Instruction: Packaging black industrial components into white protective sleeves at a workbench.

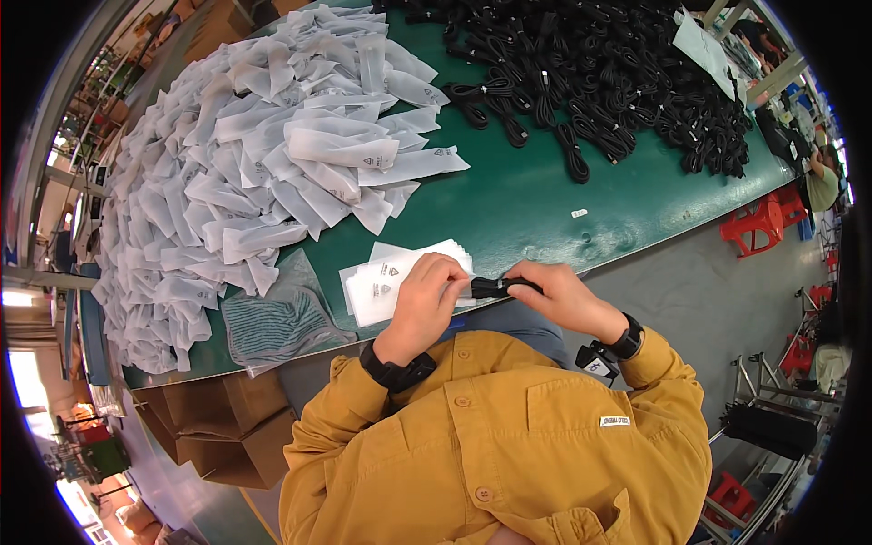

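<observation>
Occupying the near edge of the desk (pixel 509 213), about mid-length: one black cable bundle (pixel 491 288). Right hand (pixel 565 298): clamped on its right end. Left hand (pixel 425 302): fingertips drawn in at its left end; whether on cable or bag, cannot tell. Under the left hand: white bags (pixel 368 304), stacked. Step, as judged: bringing bundle and bag together; the next move calls for a parted bag mouth and straight push. Leftward, same edge: striped cloth (pixel 282 322) in clear plastic. Left end: pale packets (pixel 254 154), heaped. Far right corner: loose cables (pixel 590 82), black.
</observation>
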`<state>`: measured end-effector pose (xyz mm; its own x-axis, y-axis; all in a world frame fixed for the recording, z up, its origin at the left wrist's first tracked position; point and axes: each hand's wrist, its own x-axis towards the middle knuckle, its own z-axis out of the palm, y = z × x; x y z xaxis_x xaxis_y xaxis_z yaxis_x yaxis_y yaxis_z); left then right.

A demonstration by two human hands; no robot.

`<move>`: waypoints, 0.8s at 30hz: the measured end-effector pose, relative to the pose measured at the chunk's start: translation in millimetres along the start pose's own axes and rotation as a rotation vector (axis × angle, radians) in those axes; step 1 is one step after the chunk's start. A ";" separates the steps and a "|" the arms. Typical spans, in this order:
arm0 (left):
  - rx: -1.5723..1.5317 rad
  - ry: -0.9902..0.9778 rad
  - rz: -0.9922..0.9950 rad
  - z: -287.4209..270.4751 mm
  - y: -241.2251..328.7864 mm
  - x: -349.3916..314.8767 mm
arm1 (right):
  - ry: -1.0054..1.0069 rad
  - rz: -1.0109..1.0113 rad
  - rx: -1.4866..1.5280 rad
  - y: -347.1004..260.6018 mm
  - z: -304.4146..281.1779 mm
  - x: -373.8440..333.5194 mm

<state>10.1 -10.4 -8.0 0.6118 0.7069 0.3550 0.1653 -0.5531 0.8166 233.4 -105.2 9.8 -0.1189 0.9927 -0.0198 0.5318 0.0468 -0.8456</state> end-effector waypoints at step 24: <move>-0.476 0.446 -0.266 -152.7 6.2 109.2 | 0.740 -0.142 -0.887 48.9 -83.4 77.4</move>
<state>-40.2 130.6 105.3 0.2056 0.9610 0.1852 -0.1532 -0.1553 0.9759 320.2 -16.8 11.5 0.1384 0.7809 0.6091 0.9880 -0.0662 -0.1396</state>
